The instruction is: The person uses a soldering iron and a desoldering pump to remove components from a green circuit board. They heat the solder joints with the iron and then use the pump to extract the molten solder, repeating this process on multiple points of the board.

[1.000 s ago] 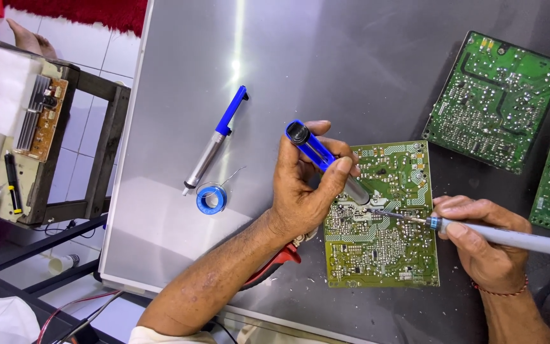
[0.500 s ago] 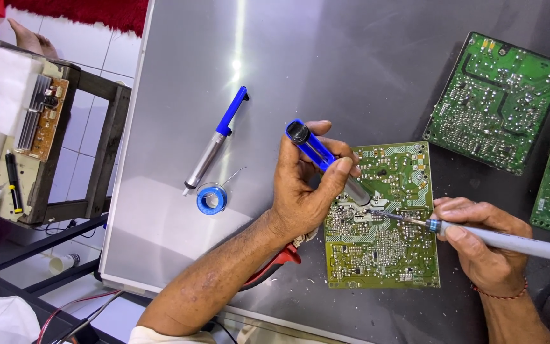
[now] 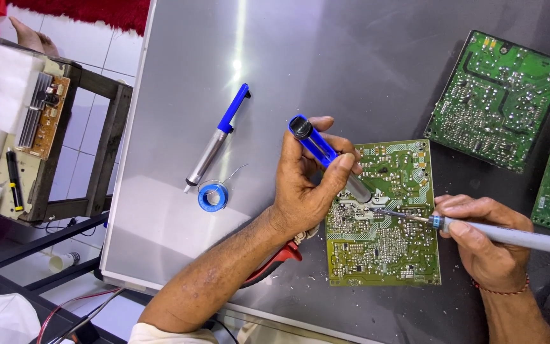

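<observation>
A spare desoldering pump (image 3: 216, 138) lies beside a blue solder spool (image 3: 212, 197).

No packages, labels, signs or screens visible.

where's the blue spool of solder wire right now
In the head view the blue spool of solder wire lies flat on the grey table, left of the left hand and just below the tip of the spare blue desoldering pump.
</observation>
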